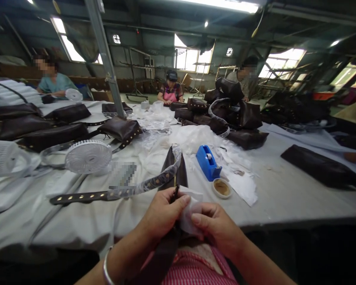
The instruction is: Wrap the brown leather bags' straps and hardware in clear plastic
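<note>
At the table's near edge my left hand (163, 209) is closed, its thumb pressing a dark narrow piece and the edge of a white sheet of thin wrapping paper (188, 217). My right hand (215, 223) pinches the other side of that sheet between thumb and fingers. Just beyond my hands stands a dark brown leather bag (182, 170). Its studded strap (151, 183), partly wrapped in clear plastic, curves away to the left. A dark strap end hangs below my left hand over my lap.
A blue tape dispenser (208, 162) and a small round dish (222, 188) sit right of the bag. White fans (89, 156) stand left. Brown bags (121, 128) lie on both sides, with crumpled plastic (192, 136) between. A metal post (106, 59) rises at left; several people work beyond.
</note>
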Demonstrator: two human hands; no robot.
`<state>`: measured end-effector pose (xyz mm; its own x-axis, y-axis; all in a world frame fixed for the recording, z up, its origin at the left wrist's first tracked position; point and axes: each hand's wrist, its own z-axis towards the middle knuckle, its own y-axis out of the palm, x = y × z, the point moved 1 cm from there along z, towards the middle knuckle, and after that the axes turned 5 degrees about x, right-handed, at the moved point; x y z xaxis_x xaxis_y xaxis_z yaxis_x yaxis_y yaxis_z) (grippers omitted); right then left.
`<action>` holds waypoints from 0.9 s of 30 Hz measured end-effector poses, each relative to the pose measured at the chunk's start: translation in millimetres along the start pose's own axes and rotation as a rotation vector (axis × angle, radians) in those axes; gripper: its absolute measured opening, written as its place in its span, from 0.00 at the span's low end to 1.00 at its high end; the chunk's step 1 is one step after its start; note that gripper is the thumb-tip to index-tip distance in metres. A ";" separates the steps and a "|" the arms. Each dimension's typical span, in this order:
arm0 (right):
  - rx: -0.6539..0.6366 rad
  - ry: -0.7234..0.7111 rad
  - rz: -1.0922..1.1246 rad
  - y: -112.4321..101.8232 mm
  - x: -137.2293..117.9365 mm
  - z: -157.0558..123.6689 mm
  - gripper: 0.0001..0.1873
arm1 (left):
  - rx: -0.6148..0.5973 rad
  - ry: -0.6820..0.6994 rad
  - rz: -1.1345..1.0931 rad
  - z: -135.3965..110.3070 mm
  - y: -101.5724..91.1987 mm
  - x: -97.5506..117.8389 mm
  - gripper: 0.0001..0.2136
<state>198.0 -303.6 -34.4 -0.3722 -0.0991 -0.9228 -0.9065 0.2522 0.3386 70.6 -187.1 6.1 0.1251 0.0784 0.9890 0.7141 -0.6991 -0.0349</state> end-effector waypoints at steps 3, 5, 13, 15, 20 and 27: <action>-0.062 0.047 -0.100 -2.1 -1.4 -0.7 0.18 | -0.016 0.031 0.061 1.9 0.7 -0.2 0.11; -0.035 0.040 -0.150 -6.9 -6.7 2.1 0.18 | -0.034 0.063 0.125 1.9 0.8 -1.4 0.12; 0.469 -0.101 0.325 -33.5 -16.7 30.7 0.23 | -0.187 0.088 0.199 -5.6 6.9 3.5 0.19; 0.512 -0.093 0.368 -28.9 -13.5 33.0 0.24 | -0.233 0.099 0.294 -7.2 9.9 7.8 0.17; 0.496 -0.087 0.325 -13.8 -12.2 28.0 0.22 | -0.242 0.130 0.328 -6.1 16.2 8.0 0.16; 0.440 -0.106 0.267 -15.1 -7.4 26.5 0.20 | -0.065 0.007 0.130 -1.5 15.1 -4.4 0.18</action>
<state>219.7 -281.1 -37.6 -0.5365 0.1160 -0.8359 -0.6048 0.6380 0.4767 79.9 -199.0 1.4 0.2090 -0.0203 0.9777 0.6457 -0.7480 -0.1536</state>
